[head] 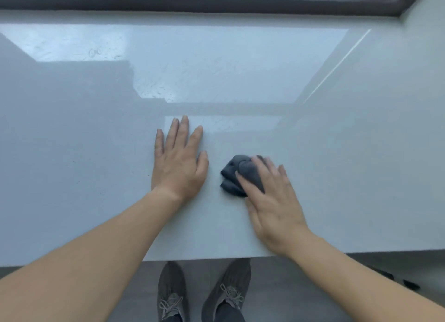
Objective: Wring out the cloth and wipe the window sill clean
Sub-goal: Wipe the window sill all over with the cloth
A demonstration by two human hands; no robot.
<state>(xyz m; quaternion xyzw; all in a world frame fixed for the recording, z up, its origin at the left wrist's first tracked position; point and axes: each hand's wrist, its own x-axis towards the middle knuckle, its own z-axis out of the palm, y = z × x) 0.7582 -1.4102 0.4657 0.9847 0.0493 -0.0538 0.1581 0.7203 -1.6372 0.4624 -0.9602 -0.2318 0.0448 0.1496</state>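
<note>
A wide, glossy pale-grey window sill [240, 80] fills most of the view. On it, near the front edge, lies a bunched dark grey cloth [237, 176]. My right hand [272, 201] lies on top of the cloth with straight fingers and presses it against the sill; the cloth's right part is hidden under the fingers. My left hand [179, 157] rests flat on the sill, fingers spread, just left of the cloth and not touching it. Faint smears and droplet marks show on the sill further back.
The dark window frame [216, 1] runs along the back of the sill, with a corner at the upper right. The sill's front edge [216, 257] crosses the lower view. Below it are a grey floor and my two grey shoes [199, 295].
</note>
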